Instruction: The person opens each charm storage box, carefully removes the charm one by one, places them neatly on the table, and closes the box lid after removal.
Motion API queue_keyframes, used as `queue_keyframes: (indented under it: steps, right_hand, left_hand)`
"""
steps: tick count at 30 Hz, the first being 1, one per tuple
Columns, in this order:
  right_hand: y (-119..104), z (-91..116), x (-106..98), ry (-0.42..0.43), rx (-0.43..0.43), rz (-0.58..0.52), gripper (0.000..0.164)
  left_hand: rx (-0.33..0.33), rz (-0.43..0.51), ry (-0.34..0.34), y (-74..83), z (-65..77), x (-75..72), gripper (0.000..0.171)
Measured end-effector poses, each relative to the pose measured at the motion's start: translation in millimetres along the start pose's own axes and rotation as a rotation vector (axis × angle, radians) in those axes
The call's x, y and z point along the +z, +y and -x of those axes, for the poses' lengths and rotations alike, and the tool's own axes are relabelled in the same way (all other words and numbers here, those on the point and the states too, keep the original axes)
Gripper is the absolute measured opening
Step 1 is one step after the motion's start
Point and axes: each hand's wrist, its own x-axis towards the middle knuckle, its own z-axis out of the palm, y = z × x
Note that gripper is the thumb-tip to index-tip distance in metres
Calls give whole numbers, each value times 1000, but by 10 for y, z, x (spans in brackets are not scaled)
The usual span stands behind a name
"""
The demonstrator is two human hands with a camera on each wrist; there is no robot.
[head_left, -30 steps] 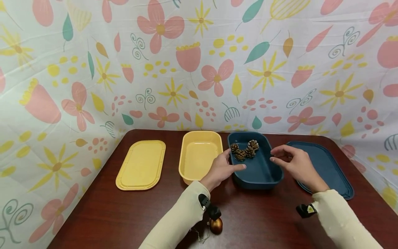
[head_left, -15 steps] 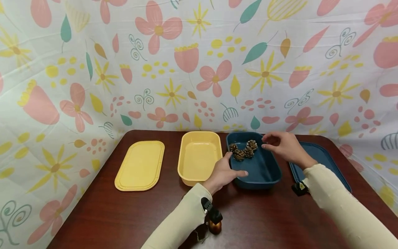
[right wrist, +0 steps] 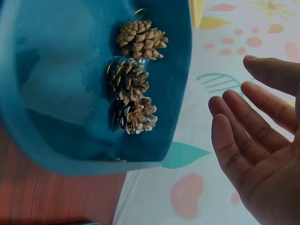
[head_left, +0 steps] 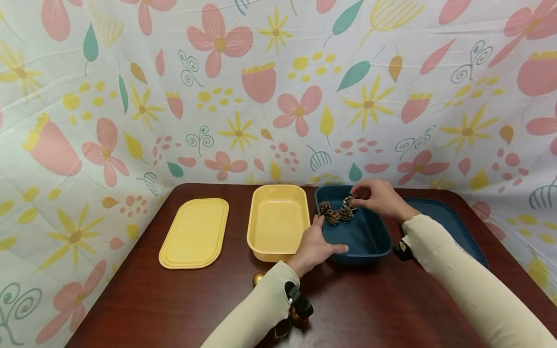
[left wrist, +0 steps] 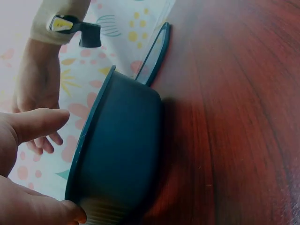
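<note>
Now, your right grip [head_left: 379,195]: loosely spread, pinching nothing in the right wrist view; in the head view its fingertips reach the rightmost cone, though contact cannot be told.
Your left grip [head_left: 312,247]: spread as well, fingers at the container's left rim, thumb stretched rightward.
Brown, pale-tipped, woody pine cones [head_left: 334,217]: clustered in the far half of the dark blue, round-cornered, plastic-looking container [head_left: 359,241].
Cone handling: likely light, stiff and rough, so little slip; scales may chip, so take hold gently across the widest girth.
Container handling: probably light, firm and smooth; the rim looks the best place to steady it.
Right arm: your right cream sleeve [head_left: 461,275] slants in from the lower right, hand above the container, fingers aimed left.
Left arm: your left cream sleeve [head_left: 256,309] rises from the bottom edge.
Farther out: yellow round-cornered container [head_left: 278,222], flat yellow lid [head_left: 194,234], flat dark blue lid [head_left: 450,224] and shiny gold ornaments [head_left: 257,277], all on the reddish-brown wooden worktop [head_left: 174,309].
</note>
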Motion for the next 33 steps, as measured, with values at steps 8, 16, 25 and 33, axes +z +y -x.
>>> queue_keyframes:
  steps: [8, 16, 25, 33]
  right_hand:
    - [59, -151, 93, -54, -3, 31, 24]
    - [122, -289, 250, -137, 15, 61, 24]
    - [121, -412, 398, -188, 23, 151, 30]
    - [131, -468, 467, -246, 20, 228, 34]
  left_hand:
    - [5, -34, 10, -16, 27, 58, 101]
    - [10, -32, 23, -77, 48, 127, 106]
    - [30, -40, 23, -79, 46, 129, 112]
    - [44, -64, -9, -63, 27, 86, 113]
